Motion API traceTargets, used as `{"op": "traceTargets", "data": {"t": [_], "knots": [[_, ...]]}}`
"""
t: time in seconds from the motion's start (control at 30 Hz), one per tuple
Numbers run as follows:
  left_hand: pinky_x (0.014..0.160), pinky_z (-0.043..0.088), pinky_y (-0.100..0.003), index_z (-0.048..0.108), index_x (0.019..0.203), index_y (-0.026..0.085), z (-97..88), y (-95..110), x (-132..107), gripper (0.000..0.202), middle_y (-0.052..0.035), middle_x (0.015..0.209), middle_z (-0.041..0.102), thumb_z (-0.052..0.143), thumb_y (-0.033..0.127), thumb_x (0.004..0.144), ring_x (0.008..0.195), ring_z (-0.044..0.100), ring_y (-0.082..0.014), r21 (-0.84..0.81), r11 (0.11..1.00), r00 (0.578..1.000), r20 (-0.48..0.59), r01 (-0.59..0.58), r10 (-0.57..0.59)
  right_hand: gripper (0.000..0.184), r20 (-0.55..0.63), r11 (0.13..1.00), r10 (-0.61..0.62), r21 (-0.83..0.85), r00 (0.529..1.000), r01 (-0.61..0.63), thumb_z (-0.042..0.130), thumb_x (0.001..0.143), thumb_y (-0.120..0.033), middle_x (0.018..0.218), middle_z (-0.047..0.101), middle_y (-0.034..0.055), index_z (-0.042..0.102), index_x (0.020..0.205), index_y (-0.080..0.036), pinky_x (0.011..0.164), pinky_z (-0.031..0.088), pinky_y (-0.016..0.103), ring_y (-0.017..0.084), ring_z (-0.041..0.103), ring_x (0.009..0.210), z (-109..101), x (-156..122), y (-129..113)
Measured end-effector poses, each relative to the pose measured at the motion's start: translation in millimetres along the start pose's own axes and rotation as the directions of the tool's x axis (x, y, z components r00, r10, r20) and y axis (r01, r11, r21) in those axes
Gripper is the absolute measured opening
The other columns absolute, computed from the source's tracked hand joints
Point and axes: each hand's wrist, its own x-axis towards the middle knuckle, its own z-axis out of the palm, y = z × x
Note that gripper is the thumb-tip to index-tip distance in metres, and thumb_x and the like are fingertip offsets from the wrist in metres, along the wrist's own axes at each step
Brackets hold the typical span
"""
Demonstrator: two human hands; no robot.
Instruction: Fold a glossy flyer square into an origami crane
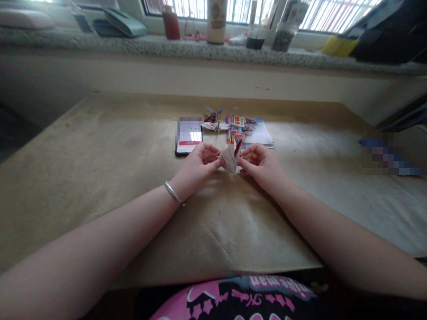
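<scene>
1. Bench top is covered by a creased brown sheet, and its left part lies bare.
2. A silver bangle sits round the left wrist, just above the sheet.
3. A phone lies flat on the bench just beyond the left hand, with its screen lit and its upper part blurred.
4. The left hand has its grip closed, with thumb and fingertips pinching the left side of the folded paper.
5. The folded paper stands between the two hands near the middle of the bench, close above the sheet. It is pale outside, with red print showing at its upper fold.
6. A small figure folded from printed paper rests farther back, between the phone and the leaflets.
7. The right hand mirrors the left, its grip closed on the paper's right side and its fingers curled inward.
8. A stack of colourful leaflets lies flat just beyond the right hand, and its near corner is close to the folded paper's tip.
9. A blurred patch at the far right hides whatever lies there.
</scene>
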Motion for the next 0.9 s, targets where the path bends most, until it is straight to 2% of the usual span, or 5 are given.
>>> {"op": "traceTargets", "data": {"t": [0.2, 0.43, 0.57, 0.77, 0.9], "knots": [[0.091, 0.050, -0.034, 0.058, 0.102, 0.012, -0.9, 0.1, -0.1, 0.043, -0.0075, 0.099, 0.070, 0.079, 0.023, 0.066, 0.092, 0.066, -0.0164, -0.042, 0.998, 0.998, 0.039, 0.043, -0.042, 0.035, 0.050, 0.997, 0.055, 0.058, 0.997, -0.057, 0.075, 0.067, -0.039, 0.074, 0.066, -0.0013, 0.059, 0.092, -0.021, 0.058, 0.052, 0.025, 0.011, 0.062, 0.063, 2.8, -0.5, -1.7], [0.091, 0.051, -0.033, 0.063, 0.095, 0.012, 2.0, 1.7, -0.6, 0.036, -0.0055, 0.094, 0.072, 0.079, 0.019, 0.064, 0.086, 0.067, -0.0148, -0.089, 0.994, 0.997, 0.044, 0.066, -0.063, 0.033, 0.002, 0.984, 0.142, 0.111, 0.990, -0.142, 0.079, 0.062, -0.042, 0.075, 0.069, -0.0011, 0.062, 0.083, -0.021, 0.058, 0.054, 0.025, 0.010, 0.063, 0.061, 8.6, -2.2, -3.3], [0.090, 0.051, -0.034, 0.063, 0.096, 0.012, 2.1, 1.9, -1.4, 0.035, -0.0056, 0.093, 0.072, 0.078, 0.019, 0.065, 0.085, 0.067, -0.0146, -0.091, 0.993, 0.997, 0.028, 0.079, -0.077, 0.033, 0.037, 0.974, 0.148, 0.166, 0.988, -0.152, 0.081, 0.061, -0.040, 0.079, 0.070, 0.0003, 0.063, 0.078, -0.019, 0.060, 0.055, 0.023, 0.011, 0.064, 0.067, 8.9, -1.5, -2.6], [0.084, 0.052, -0.032, 0.062, 0.098, 0.014, 1.7, 1.8, -1.3, 0.039, -0.0054, 0.093, 0.072, 0.079, 0.031, 0.068, 0.085, 0.067, -0.0164, -0.031, 0.998, 0.997, 0.054, 0.051, -0.050, 0.037, 0.047, 0.963, 0.163, 0.211, 0.985, -0.169, 0.083, 0.056, -0.041, 0.074, 0.068, -0.0018, 0.060, 0.077, -0.020, 0.056, 0.054, 0.022, 0.010, 0.063, 0.066, 9.4, -0.2, -4.4], [0.080, 0.052, -0.030, 0.063, 0.092, 0.014, 2.5, 3.2, -2.0, 0.038, -0.0056, 0.092, 0.071, 0.078, 0.040, 0.069, 0.081, 0.066, -0.0154, 0.033, 0.999, 0.997, 0.065, 0.036, -0.038, 0.040, 0.042, 0.955, 0.159, 0.248, 0.986, -0.164, 0.084, 0.054, -0.043, 0.070, 0.065, -0.0035, 0.054, 0.070, -0.020, 0.054, 0.053, 0.020, 0.009, 0.061, 0.062, 9.2, 0.4, -4.6]]}}
